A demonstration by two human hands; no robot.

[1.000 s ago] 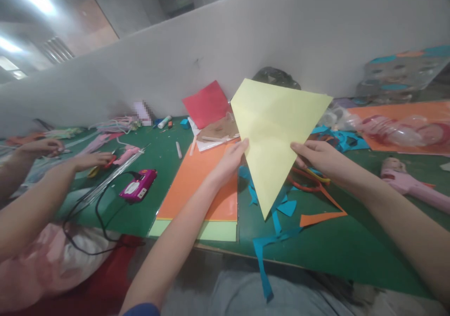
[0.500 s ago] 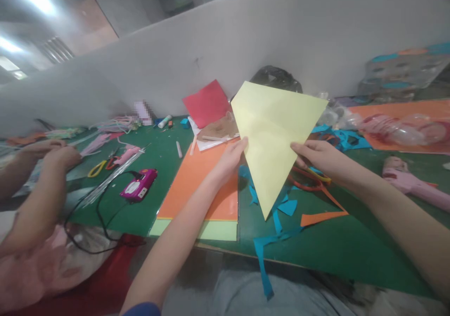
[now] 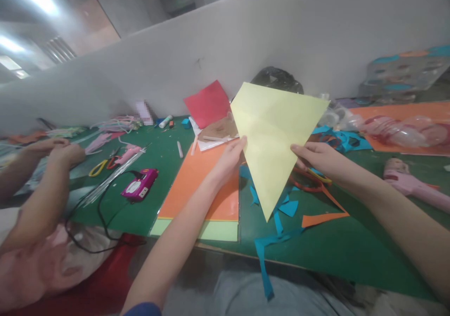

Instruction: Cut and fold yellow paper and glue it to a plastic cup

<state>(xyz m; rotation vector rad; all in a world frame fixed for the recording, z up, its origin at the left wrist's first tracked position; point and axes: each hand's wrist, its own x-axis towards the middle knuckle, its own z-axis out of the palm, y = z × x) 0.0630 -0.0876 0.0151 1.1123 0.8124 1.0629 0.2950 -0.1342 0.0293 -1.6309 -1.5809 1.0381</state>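
Observation:
A pale yellow sheet of paper (image 3: 272, 142), shaped like a kite with its point downward, is held up above the table. My left hand (image 3: 230, 157) pinches its left edge, and my right hand (image 3: 314, 156) grips the right edge with the thumb in front. Behind my right hand, scissors with orange and yellow handles (image 3: 309, 183) are partly hidden. Blue paper scraps (image 3: 265, 250) lie below the sheet, one strip hanging over the table's front edge. An orange paper strip (image 3: 323, 219) is to their right. Under my left forearm lies a stack of orange paper (image 3: 197, 189).
On the green table (image 3: 168, 142) sit a magenta power strip (image 3: 139, 184) with a black cable, yellow-handled scissors (image 3: 98, 168) and a pink glue gun (image 3: 415, 187). Red paper (image 3: 208, 102) and clear plastic bottles (image 3: 397, 131) are farther back. Another person's hands (image 3: 65, 151) work at the left.
Almost nothing differs; the yellow paper stays held in both my hands. The view has shifted very slightly, and the other person's hands have moved a little.

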